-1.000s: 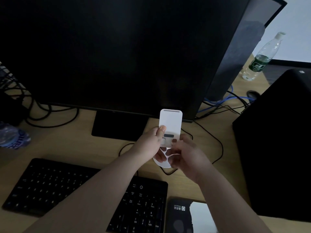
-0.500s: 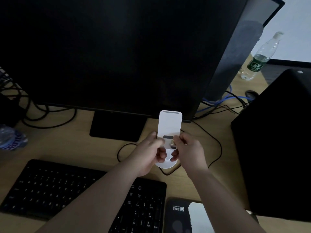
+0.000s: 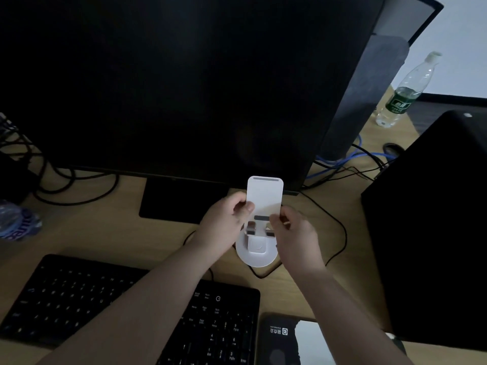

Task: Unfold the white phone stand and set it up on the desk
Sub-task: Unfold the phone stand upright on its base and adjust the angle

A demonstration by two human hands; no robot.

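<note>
Pinching the white phone stand by its edges, left hand and right hand grip its upright panel.

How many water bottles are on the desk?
2. One clear water bottle stands at the far right beside the monitor; another bottle lies at the left edge, partly cut off. More may be hidden.

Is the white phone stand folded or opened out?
Opened out: the white phone stand's back plate rises above its round base, hinge exposed.

Keyboard cut off below; left bottle blurred.
</note>
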